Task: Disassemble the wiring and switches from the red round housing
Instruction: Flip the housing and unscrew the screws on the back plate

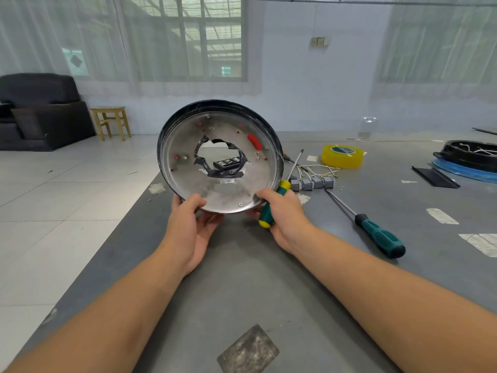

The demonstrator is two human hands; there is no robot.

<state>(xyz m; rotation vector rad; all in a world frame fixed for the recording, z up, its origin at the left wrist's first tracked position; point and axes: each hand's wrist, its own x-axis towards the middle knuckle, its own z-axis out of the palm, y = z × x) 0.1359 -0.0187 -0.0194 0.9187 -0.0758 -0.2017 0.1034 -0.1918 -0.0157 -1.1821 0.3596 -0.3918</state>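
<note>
A grey table (242, 278) fills the lower part of the view, with a pale tiled floor (53, 200) to its left and a dark sofa (40, 111) and small wooden stool (111, 122) against the far wall. The round housing (219, 157) is held up off the table, tilted on edge so its silvery inner face is towards the viewer; its outer rim looks dark, and red shows only through small holes and one oblong slot. A ragged central hole ringed with black tape opens through it.

The left hand (192, 224) grips the lower left rim, thumb lying on the inner face and fingers curled behind. The right hand (285, 219) is at the lower right rim, thumb on the edge of the inner face, fingers wrapped round the green and yellow handle of a screwdriver (274, 204) whose shaft runs up and away past the rim. The two hands sit close together at the bottom of the housing, which rises above and between them.

On the table to the right:
- a black tray (468, 154) on a blue base, far right;
- a roll of yellow tape (343, 156);
- a second screwdriver (376, 232) with a teal and black handle, lying free;
- four small grey switches (313, 182) in a row, joined by thin pale wires (321, 169), just beside the housing's right edge and apart from it.
</note>
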